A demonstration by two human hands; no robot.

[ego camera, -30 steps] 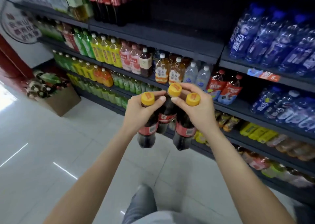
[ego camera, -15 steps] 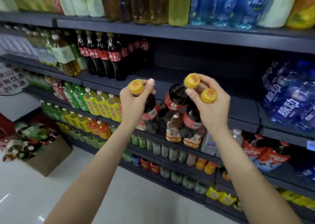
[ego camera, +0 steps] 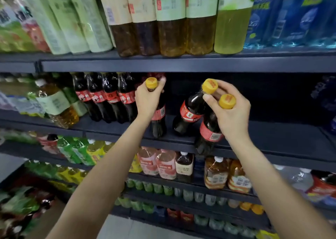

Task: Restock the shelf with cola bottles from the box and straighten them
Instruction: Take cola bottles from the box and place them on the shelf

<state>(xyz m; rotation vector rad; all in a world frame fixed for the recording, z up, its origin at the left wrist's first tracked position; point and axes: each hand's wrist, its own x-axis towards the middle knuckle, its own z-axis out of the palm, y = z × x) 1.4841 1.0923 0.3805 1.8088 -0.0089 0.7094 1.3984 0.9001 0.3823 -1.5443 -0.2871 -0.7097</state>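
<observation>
1. A shop aisle; the dark shelf (ego camera: 272, 140) holds a cola row (ego camera: 107, 98) at left.
2. Our left hand (ego camera: 148, 100) grips one cola bottle (ego camera: 158, 118) by its neck, beside that row.
3. Our right hand (ego camera: 231, 115) clutches two tilted bottles (ego camera: 190, 115) by their necks, over the shelf's near edge.

Left hand (ego camera: 148, 100) gripping one yellow-capped cola bottle (ego camera: 158, 116) by the neck over the dark shelf (ego camera: 272, 138), just beside the standing cola row (ego camera: 105, 98), right hand (ego camera: 231, 111) clutching two more bottles (ego camera: 190, 113) by their necks, both tilted, nearer one hanging past the shelf's front edge.
</observation>
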